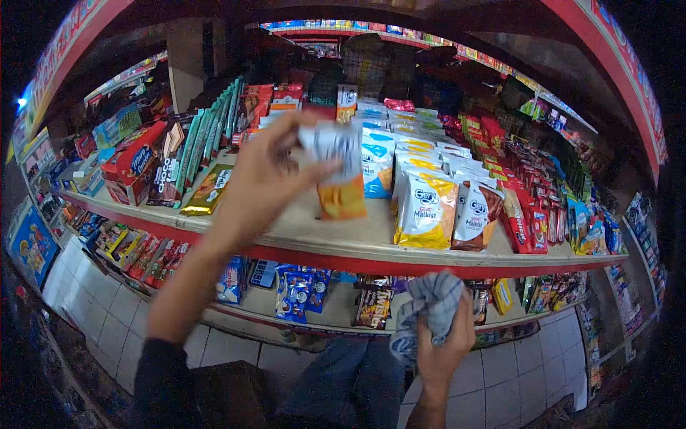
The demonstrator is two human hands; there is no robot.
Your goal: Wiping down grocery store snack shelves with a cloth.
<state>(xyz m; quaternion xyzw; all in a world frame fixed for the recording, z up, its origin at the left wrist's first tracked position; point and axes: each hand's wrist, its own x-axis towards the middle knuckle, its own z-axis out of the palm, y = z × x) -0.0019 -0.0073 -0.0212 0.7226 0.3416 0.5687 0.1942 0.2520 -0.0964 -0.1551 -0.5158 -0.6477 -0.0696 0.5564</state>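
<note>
My left hand grips an orange-and-white snack packet, held above the front of the upper shelf. Motion blurs both the packet and the fingers. Lower and to the right, my right hand clutches a crumpled grey checked cloth in front of the lower shelf. Behind the held packet stands a row of blue-and-white Gery packets. To its right are upright yellow-and-white Gery Malkist packets and brown-and-white ones.
On the upper shelf's left are a red biscuit box, green upright packs and a gold packet lying flat. Red packets fill the right. Blue packets sit on the lower shelf, above a tiled floor.
</note>
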